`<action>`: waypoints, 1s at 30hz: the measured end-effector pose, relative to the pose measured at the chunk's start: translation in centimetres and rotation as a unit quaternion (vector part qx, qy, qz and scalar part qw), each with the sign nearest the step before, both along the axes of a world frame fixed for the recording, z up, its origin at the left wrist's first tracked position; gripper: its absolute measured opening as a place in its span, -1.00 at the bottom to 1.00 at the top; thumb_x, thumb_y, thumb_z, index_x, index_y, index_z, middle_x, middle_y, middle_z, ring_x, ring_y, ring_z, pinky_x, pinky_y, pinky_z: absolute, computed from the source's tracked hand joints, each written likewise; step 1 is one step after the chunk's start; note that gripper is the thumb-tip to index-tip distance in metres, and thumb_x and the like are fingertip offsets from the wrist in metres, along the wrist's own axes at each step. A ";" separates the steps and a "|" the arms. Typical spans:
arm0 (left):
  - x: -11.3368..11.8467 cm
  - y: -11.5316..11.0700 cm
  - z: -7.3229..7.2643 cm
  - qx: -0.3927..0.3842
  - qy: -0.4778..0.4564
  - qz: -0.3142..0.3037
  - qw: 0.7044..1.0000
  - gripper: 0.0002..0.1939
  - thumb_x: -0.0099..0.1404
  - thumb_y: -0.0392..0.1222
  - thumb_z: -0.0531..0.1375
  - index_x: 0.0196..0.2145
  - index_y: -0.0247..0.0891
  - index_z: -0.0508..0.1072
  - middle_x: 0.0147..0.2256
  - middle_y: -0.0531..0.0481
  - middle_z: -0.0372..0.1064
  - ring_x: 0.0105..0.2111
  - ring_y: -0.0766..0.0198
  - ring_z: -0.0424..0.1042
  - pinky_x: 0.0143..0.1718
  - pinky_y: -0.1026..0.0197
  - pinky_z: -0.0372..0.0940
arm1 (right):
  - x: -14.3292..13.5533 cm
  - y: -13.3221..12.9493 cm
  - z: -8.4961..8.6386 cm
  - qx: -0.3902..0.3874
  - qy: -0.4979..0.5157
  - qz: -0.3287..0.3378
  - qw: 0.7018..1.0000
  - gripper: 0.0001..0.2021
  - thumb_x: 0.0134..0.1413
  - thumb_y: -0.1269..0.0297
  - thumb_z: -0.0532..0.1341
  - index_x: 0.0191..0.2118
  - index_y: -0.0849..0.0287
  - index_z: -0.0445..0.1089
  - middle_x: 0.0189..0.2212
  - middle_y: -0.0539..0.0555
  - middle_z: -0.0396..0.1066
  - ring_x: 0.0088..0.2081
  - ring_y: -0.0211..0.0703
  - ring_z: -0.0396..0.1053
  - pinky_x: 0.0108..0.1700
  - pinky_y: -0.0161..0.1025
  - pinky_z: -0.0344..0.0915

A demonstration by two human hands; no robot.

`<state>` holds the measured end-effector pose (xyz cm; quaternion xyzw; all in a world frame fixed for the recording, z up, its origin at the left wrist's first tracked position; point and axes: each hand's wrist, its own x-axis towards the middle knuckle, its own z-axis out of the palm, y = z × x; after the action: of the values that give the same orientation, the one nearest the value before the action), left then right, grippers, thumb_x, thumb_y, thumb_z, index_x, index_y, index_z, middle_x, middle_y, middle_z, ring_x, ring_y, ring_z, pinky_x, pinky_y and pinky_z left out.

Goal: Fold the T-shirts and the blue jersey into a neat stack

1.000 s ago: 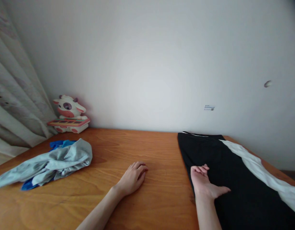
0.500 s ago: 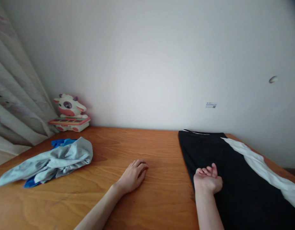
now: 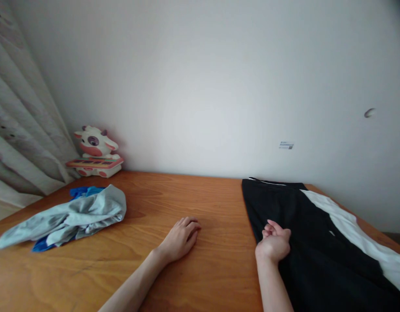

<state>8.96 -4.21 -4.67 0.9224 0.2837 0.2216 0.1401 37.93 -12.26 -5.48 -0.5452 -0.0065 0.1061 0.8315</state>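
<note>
My left hand [image 3: 181, 239] lies palm down on the wooden table, fingers stretched out and slightly bent, holding nothing. Over the left edge of a black and white garment [image 3: 300, 242], my right hand [image 3: 273, 245] is turned with the palm side up. Its fingers are curled in and the index finger is partly raised; no cloth shows between them. The garment lies spread on the right side, its white part [image 3: 339, 216] along the right and a band-like edge at the far end. Whether it is trousers or a skirt I cannot tell.
A crumpled pale grey and blue cloth [image 3: 86, 212] lies on the left of the table [image 3: 206, 199]. Behind it, a toy cow keyboard [image 3: 96, 154] stands by the curtain [image 3: 21, 121]. A white wall [image 3: 200, 86] with a small label [image 3: 286, 145] rises at the back.
My right hand has moved slightly left and its fingers have curled in further. The garment's folds have shifted and a small white mark shows on the black. My left hand has stayed put.
</note>
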 end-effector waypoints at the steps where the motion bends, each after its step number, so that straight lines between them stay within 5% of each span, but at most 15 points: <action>1: 0.0 0.0 0.0 -0.001 -0.002 0.000 1.000 -0.73 0.42 -0.28 0.05 -0.01 -0.16 0.47 0.03 -0.12 0.43 0.02 0.11 0.44 0.13 0.00 0.34 | -0.6 0.0 0.2 -0.013 -0.013 0.010 1.000 -0.56 0.17 -0.09 0.00 -0.45 0.13 0.39 -0.61 -0.06 0.24 -0.59 -0.27 0.14 -0.50 -0.26 0.10; 4: 0.0 0.0 0.2 -0.001 -0.009 -0.003 1.000 -0.73 0.42 -0.28 0.05 -0.02 -0.16 0.47 0.03 -0.13 0.43 0.01 0.11 0.44 0.12 0.00 0.34 | -2.8 -0.1 0.8 -0.045 -0.058 0.065 0.995 -0.59 0.10 -0.05 0.09 -0.56 0.13 0.40 -0.67 -0.04 0.26 -0.59 -0.25 0.18 -0.48 -0.24 0.13; 7: 0.0 0.0 0.2 -0.009 -0.010 -0.005 1.000 -0.74 0.41 -0.28 0.05 -0.03 -0.16 0.47 0.02 -0.14 0.44 0.02 0.09 0.45 0.12 -0.01 0.35 | -5.4 -0.2 0.8 -0.100 -0.160 0.220 0.957 -0.46 0.13 -0.14 0.06 -0.73 0.07 0.30 -0.76 -0.01 0.22 -0.62 -0.22 0.20 -0.44 -0.21 0.18; 12: -0.1 0.0 -0.7 -0.037 -0.055 0.032 0.997 -0.39 0.37 -0.21 0.14 0.33 -0.20 0.14 0.11 -0.24 0.38 0.12 0.00 0.40 0.20 -0.11 0.30 | -10.3 -0.5 0.3 -0.180 -0.312 0.529 0.768 -0.25 0.19 -0.35 -0.17 -0.87 -0.01 0.07 -0.86 -0.01 0.07 -0.69 -0.23 0.17 -0.38 -0.23 0.24; 15: -0.2 0.1 -1.2 -0.053 -0.087 0.036 0.994 -0.12 0.30 -0.18 0.24 0.43 -0.14 -0.13 0.21 -0.27 0.26 0.18 -0.01 0.36 0.22 -0.11 0.29 | -12.8 -1.0 0.4 -0.191 -0.354 0.613 0.680 -0.24 0.24 -0.30 -0.20 -0.90 -0.02 -0.03 -0.90 -0.04 -0.05 -0.72 -0.26 0.10 -0.32 -0.25 0.26; 18: -0.2 0.0 -0.9 -0.042 -0.097 0.017 0.994 -0.12 0.28 -0.22 0.27 0.42 -0.04 -0.07 0.26 -0.21 0.20 0.21 0.01 0.32 0.24 -0.06 0.28 | -14.4 -1.6 0.9 -0.194 -0.366 0.661 0.625 -0.25 0.27 -0.22 -0.18 -0.90 -0.03 -0.06 -0.89 -0.06 -0.08 -0.73 -0.27 0.06 -0.29 -0.26 0.28; 25: -0.2 -0.2 0.4 0.005 -0.049 -0.042 0.998 -0.59 0.36 -0.33 0.13 0.11 -0.05 0.49 0.08 -0.15 0.37 0.05 0.08 0.41 0.11 0.03 0.35 | -14.7 -2.0 1.4 -0.196 -0.367 0.687 0.596 -0.27 0.29 -0.16 -0.17 -0.89 -0.04 -0.07 -0.89 -0.05 -0.07 -0.72 -0.25 0.09 -0.21 -0.23 0.31; 30: -0.2 -0.3 0.8 -0.051 -0.098 -0.061 0.992 -0.67 0.47 -0.21 0.00 -0.01 -0.10 0.53 -0.03 -0.14 0.45 -0.05 0.14 0.44 0.07 0.06 0.36 | -15.3 -1.8 0.4 -0.201 -0.364 0.666 0.619 -0.27 0.29 -0.23 -0.20 -0.86 -0.02 -0.04 -0.87 -0.06 -0.05 -0.71 -0.24 0.11 -0.15 -0.19 0.32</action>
<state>8.72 -4.47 -3.89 0.9036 0.2229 0.2870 0.2268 22.68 -14.08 -5.04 -0.5385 -0.6491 0.4224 0.3320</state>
